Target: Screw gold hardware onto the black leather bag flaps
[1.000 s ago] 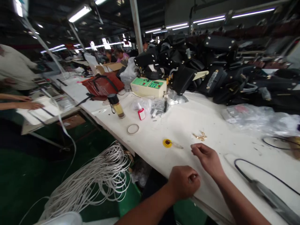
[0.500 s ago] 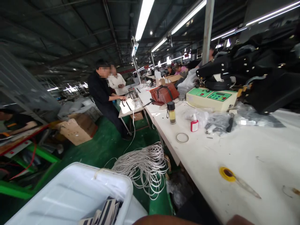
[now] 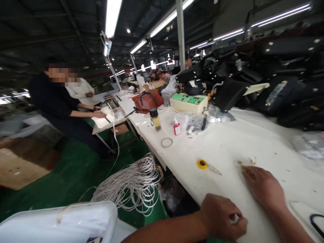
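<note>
My left hand (image 3: 224, 216) is above the near edge of the white table (image 3: 187, 179), its fingers curled in towards the thumb with a small gap between. Anything in that pinch is too small to make out. Further right, my right hand (image 3: 263, 185) rests low on the tabletop, its fingertips drawn together and blurred. Beside them lie small brass-coloured bits (image 3: 253, 161); whether the fingers grip one is hidden. A round yellow thing with a dark centre (image 3: 201, 164) and a pale pointed strip lies left of my hands.
Along the table stand a red-labelled bottle (image 3: 177, 127), a dark-capped drink bottle (image 3: 155, 119), a ring (image 3: 167, 142) and a control box (image 3: 188, 103). Black bags (image 3: 235, 91) are heaped behind. Coiled white cord (image 3: 129, 185) and a white tub (image 3: 76, 219) are left. A co-worker (image 3: 55, 94) stands beyond.
The view has swung right, so the tub and co-workers sit further left. Both my hands, barely showing at the bottom edge before, are now over the table.
</note>
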Demonstrator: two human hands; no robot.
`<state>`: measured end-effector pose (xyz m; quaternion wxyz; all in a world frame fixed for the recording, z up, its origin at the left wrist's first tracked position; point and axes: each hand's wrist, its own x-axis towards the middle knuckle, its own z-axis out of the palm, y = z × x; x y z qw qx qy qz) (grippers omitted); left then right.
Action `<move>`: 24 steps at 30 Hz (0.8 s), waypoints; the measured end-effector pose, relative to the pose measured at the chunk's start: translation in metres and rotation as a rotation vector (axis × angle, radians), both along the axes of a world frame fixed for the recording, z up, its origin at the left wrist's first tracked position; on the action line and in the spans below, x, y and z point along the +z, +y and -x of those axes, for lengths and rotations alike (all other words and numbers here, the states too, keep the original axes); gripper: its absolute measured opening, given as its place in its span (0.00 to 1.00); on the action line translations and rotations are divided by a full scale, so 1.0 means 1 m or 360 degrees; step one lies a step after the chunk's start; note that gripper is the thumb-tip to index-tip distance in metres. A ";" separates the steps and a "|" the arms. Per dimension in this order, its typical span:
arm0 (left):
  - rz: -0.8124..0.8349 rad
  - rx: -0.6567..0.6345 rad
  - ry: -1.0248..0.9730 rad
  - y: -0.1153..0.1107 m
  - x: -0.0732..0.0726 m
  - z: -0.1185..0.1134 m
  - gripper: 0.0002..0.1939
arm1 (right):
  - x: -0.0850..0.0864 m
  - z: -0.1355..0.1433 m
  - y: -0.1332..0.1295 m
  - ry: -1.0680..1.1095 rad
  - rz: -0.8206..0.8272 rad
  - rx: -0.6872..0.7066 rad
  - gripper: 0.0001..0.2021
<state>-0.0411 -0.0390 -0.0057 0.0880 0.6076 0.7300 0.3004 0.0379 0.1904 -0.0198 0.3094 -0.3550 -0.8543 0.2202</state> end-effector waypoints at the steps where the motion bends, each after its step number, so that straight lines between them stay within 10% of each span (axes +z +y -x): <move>1: -0.0053 -0.0016 0.0012 0.000 0.000 0.001 0.04 | -0.002 -0.001 0.001 -0.0059 -0.0053 0.0011 0.20; 24: -0.0388 -0.0052 -0.0135 -0.004 0.022 0.012 0.08 | 0.014 0.001 -0.013 0.0546 0.0079 -0.0167 0.21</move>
